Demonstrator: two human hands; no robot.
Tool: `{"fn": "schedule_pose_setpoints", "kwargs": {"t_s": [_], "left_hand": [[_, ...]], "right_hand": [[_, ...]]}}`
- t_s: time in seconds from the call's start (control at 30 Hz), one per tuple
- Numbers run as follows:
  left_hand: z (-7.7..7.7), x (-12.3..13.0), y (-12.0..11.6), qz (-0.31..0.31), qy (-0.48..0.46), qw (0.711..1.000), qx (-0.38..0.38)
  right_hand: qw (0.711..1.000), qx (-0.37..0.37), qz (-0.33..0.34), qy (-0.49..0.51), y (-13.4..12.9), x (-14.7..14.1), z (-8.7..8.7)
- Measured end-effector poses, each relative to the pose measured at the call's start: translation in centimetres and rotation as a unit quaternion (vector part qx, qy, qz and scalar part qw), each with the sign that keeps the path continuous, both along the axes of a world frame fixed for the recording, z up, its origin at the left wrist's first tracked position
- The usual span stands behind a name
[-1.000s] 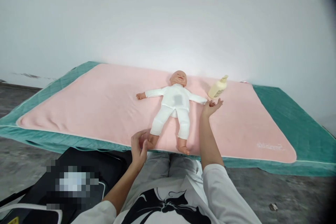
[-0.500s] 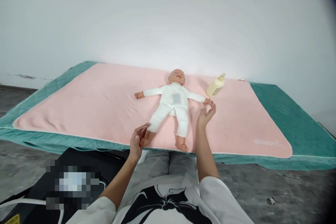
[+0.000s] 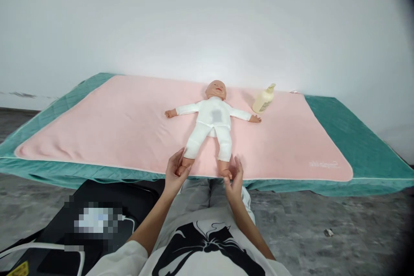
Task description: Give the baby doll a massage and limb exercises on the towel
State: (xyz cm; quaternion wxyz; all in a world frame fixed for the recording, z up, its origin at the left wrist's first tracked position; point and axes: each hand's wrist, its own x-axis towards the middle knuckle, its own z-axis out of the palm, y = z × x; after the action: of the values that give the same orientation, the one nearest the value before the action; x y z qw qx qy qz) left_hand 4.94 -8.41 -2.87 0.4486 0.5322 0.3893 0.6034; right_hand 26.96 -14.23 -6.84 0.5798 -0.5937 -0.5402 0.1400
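A baby doll (image 3: 213, 114) in a white top and white trousers lies face up on a pink mat (image 3: 129, 116), its arms spread and its feet toward me. At the foot on the left, my left hand (image 3: 176, 170) has its thumb and fingers apart around the foot's sides. My right hand (image 3: 234, 177) is beside the other foot, thumb and fingers apart, with the thumb close to the toes. Whether either hand presses on a foot is hard to tell. A pale yellow pump bottle (image 3: 263, 100) stands near the doll's outstretched arm on the right.
The pink mat covers much of a green padded bed (image 3: 352, 138) against a white wall. Below its front edge at the left is a black case (image 3: 61, 220) with a white cable. A small scrap (image 3: 328, 233) lies on the grey floor.
My right hand has moved from the doll's hand down to its foot on the right. My left hand has shifted slightly right, its thumb now across the foot's near side. The view has shifted a little.
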Motion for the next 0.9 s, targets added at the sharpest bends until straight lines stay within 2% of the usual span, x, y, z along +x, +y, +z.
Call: {"fn": "schedule_pose_setpoints", "kwargs": {"t_s": [0.1,0.17,0.3,0.4,0.47,0.53,0.63,0.7,0.9], "left_hand": [[0.2,-0.3,-0.1,-0.005,-0.058,0.998,-0.011],[0.3,-0.8,0.4,0.016,-0.098,0.995,-0.010],[1.2,-2.2,2.7,0.069,-0.174,0.982,-0.013],[2.5,-3.2,5.6,0.098,-0.220,0.969,-0.055],[3.4,-3.5,7.9,0.107,-0.255,0.952,-0.130],[4.3,-3.3,10.2,0.115,-0.291,0.922,-0.227],[5.4,-2.1,13.5,0.077,-0.330,0.878,-0.339],[5.8,-1.0,15.6,0.067,-0.336,0.867,-0.363],[6.5,0.7,21.1,0.129,-0.341,0.843,-0.395]], "right_hand": [[0.998,0.009,-0.019,-0.056,-0.6,-1.2,-1.1],[0.996,0.000,-0.045,-0.072,-0.4,-1.6,-1.6],[0.996,-0.022,-0.073,-0.042,0.1,-2.2,-1.8],[0.996,-0.039,-0.076,0.002,0.1,-2.6,-1.4],[0.995,-0.052,-0.074,0.030,0.0,-2.7,-0.9],[0.994,-0.063,-0.076,0.057,-0.2,-2.5,-0.5],[0.990,-0.069,-0.086,0.084,-0.5,-1.6,0.1],[0.990,-0.060,-0.093,0.091,-0.6,-0.6,0.2],[0.991,-0.042,-0.095,0.081,-0.5,1.5,0.1]]}}
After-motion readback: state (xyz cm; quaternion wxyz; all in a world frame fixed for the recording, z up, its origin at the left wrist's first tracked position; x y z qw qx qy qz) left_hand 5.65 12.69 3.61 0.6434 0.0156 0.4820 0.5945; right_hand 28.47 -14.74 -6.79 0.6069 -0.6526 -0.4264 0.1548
